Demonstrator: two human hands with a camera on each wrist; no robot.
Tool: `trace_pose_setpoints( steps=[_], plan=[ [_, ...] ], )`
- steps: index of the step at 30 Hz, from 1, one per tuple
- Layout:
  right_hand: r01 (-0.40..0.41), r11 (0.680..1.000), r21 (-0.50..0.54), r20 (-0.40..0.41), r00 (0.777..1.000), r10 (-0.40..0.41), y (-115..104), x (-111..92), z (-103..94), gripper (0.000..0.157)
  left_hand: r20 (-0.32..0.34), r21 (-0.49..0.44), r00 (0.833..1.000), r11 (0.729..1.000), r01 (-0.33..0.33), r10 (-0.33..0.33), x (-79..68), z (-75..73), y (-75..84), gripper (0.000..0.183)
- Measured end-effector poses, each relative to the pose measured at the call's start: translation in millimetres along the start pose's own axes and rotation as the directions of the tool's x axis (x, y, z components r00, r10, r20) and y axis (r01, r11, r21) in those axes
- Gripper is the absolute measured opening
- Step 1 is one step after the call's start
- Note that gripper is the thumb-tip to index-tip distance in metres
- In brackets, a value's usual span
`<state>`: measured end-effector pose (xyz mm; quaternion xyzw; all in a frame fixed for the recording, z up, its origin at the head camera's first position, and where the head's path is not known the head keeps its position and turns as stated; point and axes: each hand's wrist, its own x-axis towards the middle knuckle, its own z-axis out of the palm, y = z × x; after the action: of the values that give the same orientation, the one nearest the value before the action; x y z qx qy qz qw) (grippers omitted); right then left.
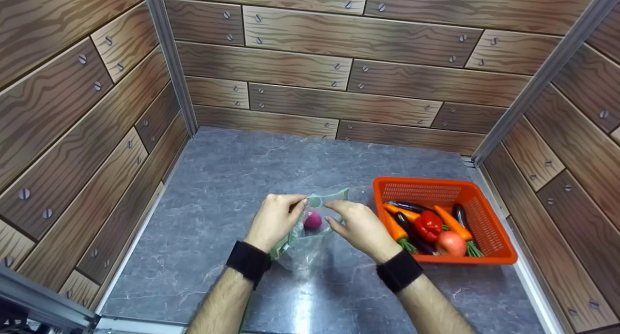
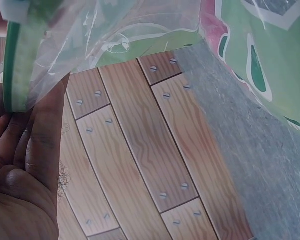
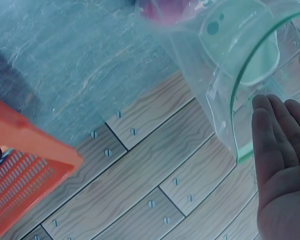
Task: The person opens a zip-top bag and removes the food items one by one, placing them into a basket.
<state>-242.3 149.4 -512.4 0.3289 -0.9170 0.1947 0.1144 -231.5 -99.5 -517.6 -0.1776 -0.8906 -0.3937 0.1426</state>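
A clear zip bag with a green rim (image 1: pixel 317 235) stands mouth up on the table in the head view. A round magenta item (image 1: pixel 313 220) shows inside it, its kind not clear. My left hand (image 1: pixel 278 219) pinches the bag's rim between thumb and fingers; the left wrist view shows the green zip strip (image 2: pixel 17 75) between them. My right hand (image 1: pixel 361 225) is at the right side of the mouth, thumb and forefinger apart. In the right wrist view its fingers (image 3: pixel 272 135) lie nearly straight beside the bag's green edge (image 3: pixel 235 110).
To the right stands an orange basket (image 1: pixel 445 180) holding carrots (image 1: pixel 453 222), eggplants (image 1: pixel 459 214), a red bell pepper (image 1: pixel 428 224) and a reddish apple-like fruit (image 1: pixel 451 243). Wood-patterned walls (image 1: pixel 300 58) enclose the grey table (image 1: pixel 208 179) at the back and both sides.
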Motion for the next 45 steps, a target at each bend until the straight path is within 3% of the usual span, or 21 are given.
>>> trace_pose_setpoints(
  steps=[12,20,31,45],
  plan=[
    [-0.002,1.000,0.002,0.115,0.993,0.001,-4.0,14.8,29.2,0.025,-0.007,-0.009,1.000,1.000,0.004,-0.004,-1.4,0.8,0.9,0.023],
    [0.022,0.999,-0.030,0.110,0.994,-0.018,-1.9,21.3,50.9,0.003,0.001,-0.011,1.000,1.000,0.008,-0.008,-2.6,0.6,0.0,0.022],
    [-0.013,1.000,-0.028,0.139,0.990,0.016,3.7,20.2,68.8,0.011,-0.015,0.012,1.000,1.000,-0.016,0.017,-4.6,1.6,-1.8,0.021],
    [-0.069,0.997,-0.037,0.106,0.992,0.072,11.3,20.8,95.3,0.016,-0.016,0.016,1.000,1.000,-0.009,0.010,-6.4,3.3,-6.2,0.020]
  ],
)
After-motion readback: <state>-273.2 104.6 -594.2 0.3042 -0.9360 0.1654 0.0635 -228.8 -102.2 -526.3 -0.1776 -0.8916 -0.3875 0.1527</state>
